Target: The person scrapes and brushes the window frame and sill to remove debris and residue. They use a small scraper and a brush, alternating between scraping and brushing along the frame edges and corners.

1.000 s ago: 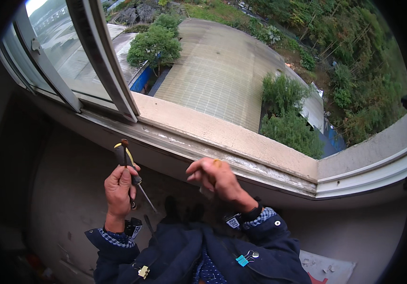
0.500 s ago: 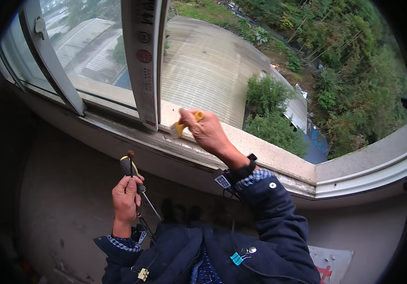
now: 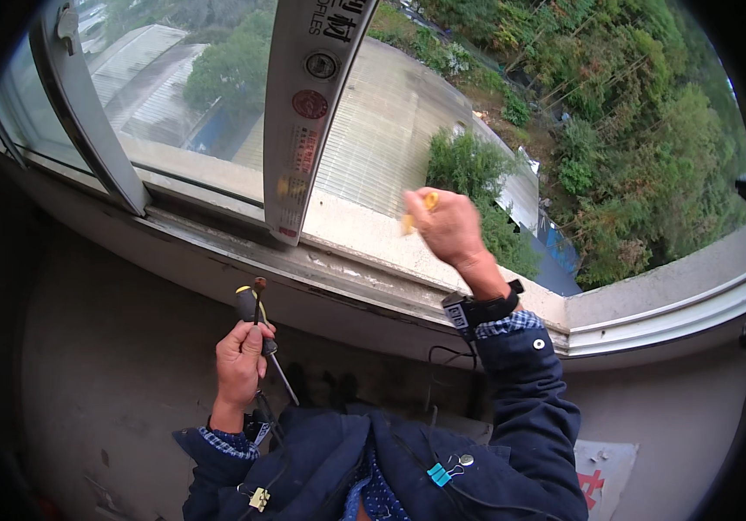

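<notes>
The left hand (image 3: 239, 359) holds a screwdriver (image 3: 256, 328) with its handle up, low by the wall. The right hand (image 3: 448, 226) is up over the window sill (image 3: 364, 252), closed on a small yellow thing (image 3: 420, 210). A window frame (image 3: 308, 113) stands beside it.

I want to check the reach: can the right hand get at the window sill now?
Probably yes: the right hand is raised just over the window sill, nothing lies between them, though it holds a small yellow thing.
</notes>
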### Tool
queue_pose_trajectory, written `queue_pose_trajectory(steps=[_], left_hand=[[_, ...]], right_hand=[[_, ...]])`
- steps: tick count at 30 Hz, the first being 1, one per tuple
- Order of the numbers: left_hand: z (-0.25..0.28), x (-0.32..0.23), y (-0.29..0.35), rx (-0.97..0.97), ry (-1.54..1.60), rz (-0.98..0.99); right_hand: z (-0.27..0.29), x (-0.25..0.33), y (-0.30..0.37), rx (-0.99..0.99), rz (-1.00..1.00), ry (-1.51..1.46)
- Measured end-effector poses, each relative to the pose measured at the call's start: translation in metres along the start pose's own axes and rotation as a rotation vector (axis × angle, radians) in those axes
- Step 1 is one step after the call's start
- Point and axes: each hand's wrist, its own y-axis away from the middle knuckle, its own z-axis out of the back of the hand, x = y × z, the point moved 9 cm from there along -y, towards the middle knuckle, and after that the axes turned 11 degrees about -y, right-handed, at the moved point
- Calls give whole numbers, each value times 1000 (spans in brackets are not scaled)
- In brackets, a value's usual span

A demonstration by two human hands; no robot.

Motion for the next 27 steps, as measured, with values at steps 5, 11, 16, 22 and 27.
queue_pose_trajectory(steps=[5, 11, 16, 22, 27], left_hand=[[-7, 2, -3, 55, -21, 13], [-7, 10, 0, 79, -37, 54], [-7, 14, 1, 87, -37, 37], [5, 15, 11, 60, -47, 47], [20, 20, 24, 11, -64, 86]], right_hand=[[-92, 43, 13, 250, 88, -752], [-74, 24, 25, 531, 87, -159], [-27, 64, 31, 261, 364, -184], [-100, 144, 33, 331, 679, -385], [-163, 175, 10, 365, 667, -190]])
